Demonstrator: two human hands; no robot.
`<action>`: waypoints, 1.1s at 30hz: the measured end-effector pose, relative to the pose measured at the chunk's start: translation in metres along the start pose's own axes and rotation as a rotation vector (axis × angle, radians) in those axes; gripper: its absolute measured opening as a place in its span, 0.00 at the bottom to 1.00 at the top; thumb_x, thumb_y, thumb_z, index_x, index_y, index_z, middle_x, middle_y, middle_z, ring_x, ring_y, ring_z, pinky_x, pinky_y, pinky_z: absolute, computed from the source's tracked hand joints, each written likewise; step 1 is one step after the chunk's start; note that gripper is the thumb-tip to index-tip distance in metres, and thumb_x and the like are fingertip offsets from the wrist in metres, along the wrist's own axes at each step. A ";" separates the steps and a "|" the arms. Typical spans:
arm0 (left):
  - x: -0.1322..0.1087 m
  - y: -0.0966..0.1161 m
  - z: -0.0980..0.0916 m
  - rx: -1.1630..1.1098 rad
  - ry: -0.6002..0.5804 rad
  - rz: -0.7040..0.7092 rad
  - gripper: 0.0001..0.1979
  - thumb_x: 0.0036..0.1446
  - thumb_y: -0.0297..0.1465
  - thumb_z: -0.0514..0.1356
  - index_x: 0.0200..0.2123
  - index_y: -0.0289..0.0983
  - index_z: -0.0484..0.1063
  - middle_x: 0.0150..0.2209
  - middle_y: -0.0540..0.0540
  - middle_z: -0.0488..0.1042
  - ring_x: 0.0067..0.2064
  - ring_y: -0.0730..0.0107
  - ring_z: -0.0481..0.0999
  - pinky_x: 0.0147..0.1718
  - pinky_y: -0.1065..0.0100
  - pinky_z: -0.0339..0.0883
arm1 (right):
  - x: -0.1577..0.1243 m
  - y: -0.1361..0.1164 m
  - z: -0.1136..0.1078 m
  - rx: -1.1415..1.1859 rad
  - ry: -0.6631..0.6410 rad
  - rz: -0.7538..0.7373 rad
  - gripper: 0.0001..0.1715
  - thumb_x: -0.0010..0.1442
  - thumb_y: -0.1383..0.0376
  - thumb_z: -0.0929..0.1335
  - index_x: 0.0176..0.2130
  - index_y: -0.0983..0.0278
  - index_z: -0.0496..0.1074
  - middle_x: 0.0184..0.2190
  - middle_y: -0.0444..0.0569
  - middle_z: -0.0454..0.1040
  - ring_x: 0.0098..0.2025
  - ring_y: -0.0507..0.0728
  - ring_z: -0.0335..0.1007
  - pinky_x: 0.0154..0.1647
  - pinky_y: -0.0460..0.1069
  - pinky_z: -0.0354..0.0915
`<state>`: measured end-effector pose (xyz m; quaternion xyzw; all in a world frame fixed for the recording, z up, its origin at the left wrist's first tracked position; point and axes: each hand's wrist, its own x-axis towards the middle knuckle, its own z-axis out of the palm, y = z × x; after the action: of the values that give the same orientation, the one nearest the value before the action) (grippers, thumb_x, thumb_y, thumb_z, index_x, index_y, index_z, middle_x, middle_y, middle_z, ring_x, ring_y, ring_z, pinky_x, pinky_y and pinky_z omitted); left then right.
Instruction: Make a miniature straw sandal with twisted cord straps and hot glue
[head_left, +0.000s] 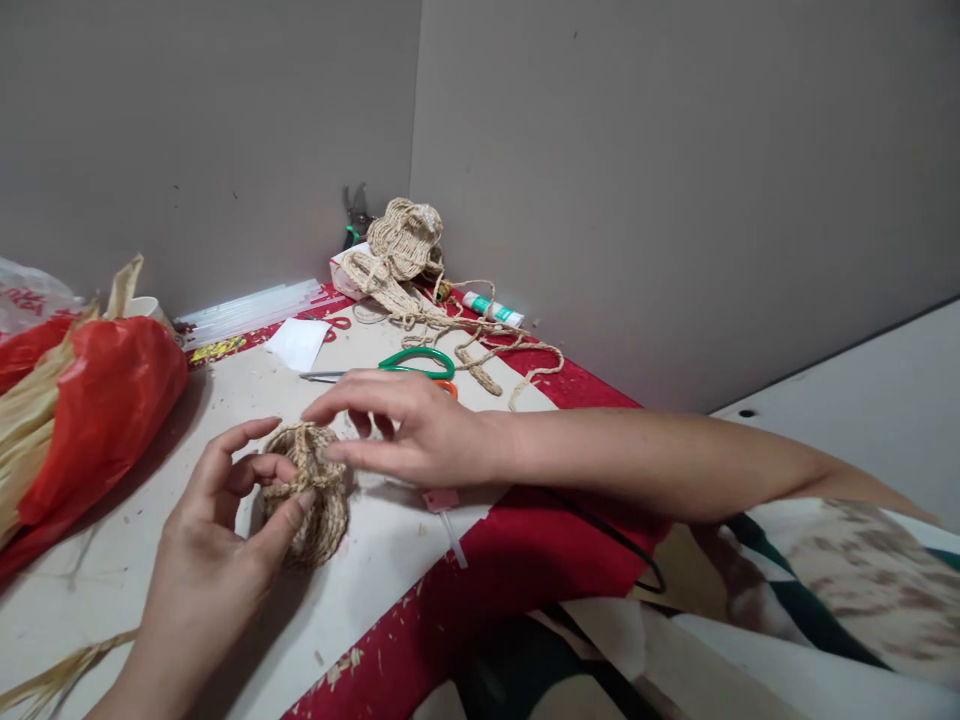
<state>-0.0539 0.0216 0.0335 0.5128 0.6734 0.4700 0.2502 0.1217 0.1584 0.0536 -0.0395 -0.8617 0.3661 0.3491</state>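
A small woven piece of braided straw cord (326, 525) sits on the white sheet, with crossing strands over its top. My left hand (229, 510) pinches a crossing strand between thumb and middle fingers, its index finger raised. From the right, my right hand (412, 430) reaches over the piece. Its thumb and index finger are apart, with the tips close to the upper strand; whether they touch it I cannot tell. Just behind my right hand lie green-handled scissors (416, 360), partly hidden by it.
A red plastic bag (124, 400) of dried husks stands at left. Farther back are clear sticks (255, 312), a white paper piece (298, 343), red-handled scissors (339, 323), pruning shears (355, 215), a coiled straw braid (405, 238) and a white-green tube (493, 308). Grey panels (600, 200) enclose the table's back.
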 end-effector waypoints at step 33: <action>-0.008 0.002 0.006 0.184 0.096 0.105 0.39 0.48 0.40 0.64 0.63 0.47 0.56 0.47 0.46 0.68 0.42 0.60 0.77 0.46 0.54 0.69 | 0.019 -0.001 0.004 -0.311 -0.552 -0.156 0.06 0.60 0.72 0.64 0.39 0.68 0.70 0.40 0.50 0.72 0.37 0.52 0.67 0.35 0.46 0.59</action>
<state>-0.0451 0.0168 0.0318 0.5451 0.6971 0.4426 0.1447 0.1055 0.1614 0.0633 0.0745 -0.9699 0.1990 0.1192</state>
